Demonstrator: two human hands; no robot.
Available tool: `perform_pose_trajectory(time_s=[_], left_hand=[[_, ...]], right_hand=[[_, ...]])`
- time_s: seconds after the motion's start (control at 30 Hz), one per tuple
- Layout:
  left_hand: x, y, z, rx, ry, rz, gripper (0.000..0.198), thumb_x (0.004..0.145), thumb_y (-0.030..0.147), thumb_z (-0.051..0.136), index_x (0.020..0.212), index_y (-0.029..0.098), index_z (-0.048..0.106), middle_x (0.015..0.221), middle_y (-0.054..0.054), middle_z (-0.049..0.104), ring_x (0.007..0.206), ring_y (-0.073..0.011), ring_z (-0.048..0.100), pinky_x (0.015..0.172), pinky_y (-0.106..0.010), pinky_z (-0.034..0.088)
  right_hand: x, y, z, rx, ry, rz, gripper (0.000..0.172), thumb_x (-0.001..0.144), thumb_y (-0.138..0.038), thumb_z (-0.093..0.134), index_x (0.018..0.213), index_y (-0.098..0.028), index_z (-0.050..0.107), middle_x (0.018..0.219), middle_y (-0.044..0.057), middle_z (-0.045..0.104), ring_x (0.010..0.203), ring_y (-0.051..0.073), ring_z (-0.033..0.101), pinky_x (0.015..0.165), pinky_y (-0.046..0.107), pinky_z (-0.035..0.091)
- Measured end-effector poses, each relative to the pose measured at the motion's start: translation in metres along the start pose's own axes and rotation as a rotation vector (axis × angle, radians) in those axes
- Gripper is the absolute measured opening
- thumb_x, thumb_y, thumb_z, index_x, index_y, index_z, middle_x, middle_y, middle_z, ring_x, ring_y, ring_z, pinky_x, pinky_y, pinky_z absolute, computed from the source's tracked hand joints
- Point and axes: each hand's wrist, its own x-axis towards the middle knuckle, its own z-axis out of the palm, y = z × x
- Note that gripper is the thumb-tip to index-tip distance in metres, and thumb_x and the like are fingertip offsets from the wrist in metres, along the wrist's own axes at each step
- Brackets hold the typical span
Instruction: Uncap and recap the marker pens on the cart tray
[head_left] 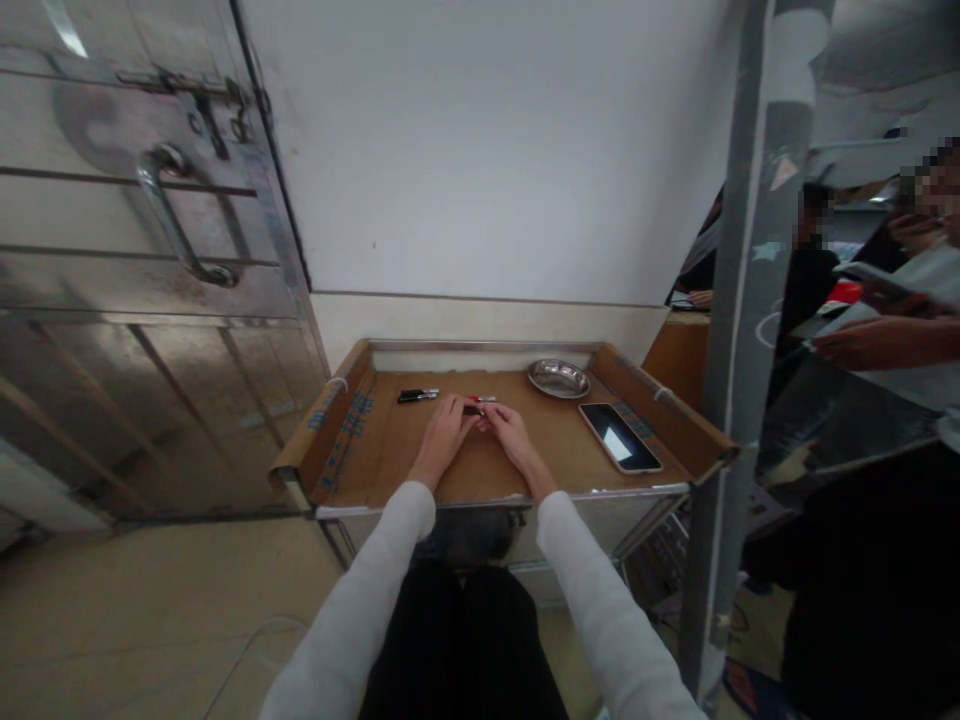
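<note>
Both of my hands rest on a small table lined with brown cardboard. My left hand and my right hand meet at their fingertips, curled round a small dark pen-like object. A red-tipped piece shows just beyond my fingers. Two more black pens lie side by side on the cardboard, a little to the left of my left hand and farther back.
A shallow metal dish sits at the back right of the table. A phone lies screen up near the right edge. A metal door stands left, a grey pole right. Other people are beyond the pole.
</note>
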Motion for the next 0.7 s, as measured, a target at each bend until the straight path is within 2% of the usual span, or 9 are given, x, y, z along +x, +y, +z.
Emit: perform_pose_trajectory(time_s=[0.07, 0.13, 0.27, 0.33, 0.4, 0.5, 0.7], left_hand=[[0.0, -0.002, 0.002, -0.06, 0.108, -0.061, 0.022, 0.088, 0.024, 0.049, 0.109, 0.016, 0.05, 0.106, -0.009, 0.057, 0.104, -0.0198, 0.054, 0.093, -0.035, 0.044], [0.0, -0.005, 0.006, -0.135, 0.12, -0.071, 0.025, 0.089, 0.022, 0.046, 0.113, 0.017, 0.049, 0.109, -0.01, 0.058, 0.106, -0.0191, 0.055, 0.094, -0.035, 0.045], [-0.001, -0.007, 0.012, -0.269, 0.01, -0.006, 0.03, 0.09, 0.023, 0.045, 0.12, 0.019, 0.047, 0.116, -0.01, 0.058, 0.107, -0.0177, 0.058, 0.094, -0.034, 0.047], [-0.001, -0.008, 0.013, -0.327, 0.012, -0.04, 0.029, 0.088, 0.025, 0.049, 0.116, 0.019, 0.047, 0.11, -0.009, 0.06, 0.098, -0.0166, 0.062, 0.087, -0.033, 0.05], [-0.001, -0.008, 0.013, -0.362, 0.038, -0.085, 0.023, 0.087, 0.027, 0.053, 0.108, 0.018, 0.049, 0.099, -0.006, 0.063, 0.088, -0.0152, 0.064, 0.08, -0.031, 0.053], [-0.001, -0.008, 0.011, -0.357, 0.08, -0.095, 0.015, 0.086, 0.027, 0.053, 0.099, 0.019, 0.05, 0.091, -0.004, 0.063, 0.083, -0.0139, 0.064, 0.076, -0.028, 0.053], [0.001, -0.006, 0.003, -0.304, 0.213, -0.119, 0.021, 0.087, 0.025, 0.051, 0.107, 0.018, 0.052, 0.098, -0.006, 0.062, 0.086, -0.0137, 0.061, 0.079, -0.028, 0.051]], right_hand=[[0.0, 0.001, -0.004, 0.095, 0.105, -0.004, 0.039, 0.061, -0.05, 0.071, 0.081, -0.018, 0.068, 0.083, 0.003, 0.069, 0.06, 0.011, 0.057, 0.062, 0.026, 0.048], [0.0, 0.002, -0.006, 0.157, 0.164, -0.002, 0.037, 0.06, -0.047, 0.073, 0.081, -0.017, 0.069, 0.087, 0.004, 0.069, 0.061, 0.011, 0.058, 0.064, 0.026, 0.049], [0.0, 0.003, -0.005, 0.21, 0.14, 0.02, 0.032, 0.063, -0.043, 0.072, 0.082, -0.017, 0.069, 0.082, 0.003, 0.069, 0.062, 0.011, 0.059, 0.066, 0.027, 0.05], [-0.001, 0.003, -0.004, 0.221, 0.111, 0.026, 0.03, 0.064, -0.041, 0.071, 0.082, -0.017, 0.069, 0.081, 0.003, 0.069, 0.062, 0.011, 0.059, 0.065, 0.027, 0.05], [-0.001, 0.002, -0.004, 0.218, 0.093, 0.024, 0.027, 0.065, -0.038, 0.071, 0.082, -0.017, 0.07, 0.085, 0.004, 0.069, 0.063, 0.011, 0.06, 0.065, 0.027, 0.051], [-0.001, 0.001, -0.005, 0.216, 0.117, 0.015, 0.022, 0.068, -0.035, 0.068, 0.08, -0.017, 0.069, 0.088, 0.005, 0.07, 0.069, 0.013, 0.062, 0.066, 0.028, 0.052], [0.0, 0.001, -0.007, 0.3, 0.216, 0.036, 0.018, 0.065, -0.03, 0.07, 0.076, -0.016, 0.07, 0.09, 0.006, 0.07, 0.076, 0.014, 0.063, 0.076, 0.03, 0.052]])
